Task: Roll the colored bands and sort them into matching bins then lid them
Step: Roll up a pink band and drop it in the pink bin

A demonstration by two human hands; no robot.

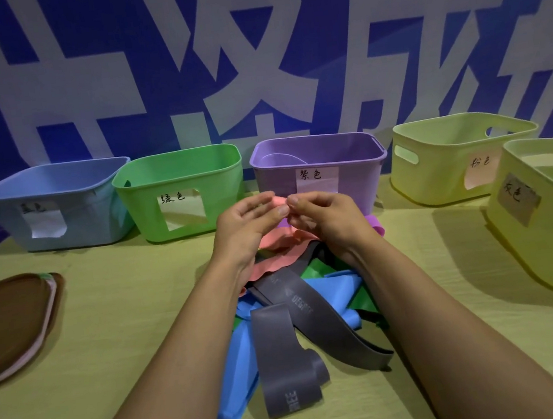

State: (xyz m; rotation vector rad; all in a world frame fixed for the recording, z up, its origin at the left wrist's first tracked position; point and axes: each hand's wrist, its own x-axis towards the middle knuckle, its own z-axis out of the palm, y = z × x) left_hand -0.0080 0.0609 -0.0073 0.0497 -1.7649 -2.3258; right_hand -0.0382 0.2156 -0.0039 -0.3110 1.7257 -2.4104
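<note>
step: starting the roll | left hand and right hand each pinch the end of the coral-pink stretchy rubber band, raised over the heap on the yellow surface | advice: keep edges aligned, roll tight, then drop into the pink-labelled pale yellow plastic bin

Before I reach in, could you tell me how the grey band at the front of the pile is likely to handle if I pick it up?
The grey band will probably be floppy: it lies in a soft curl over the blue band. It looks thin, so likely light. Lifting it may drag neighbours along, since it overlaps others in the pile.
</note>
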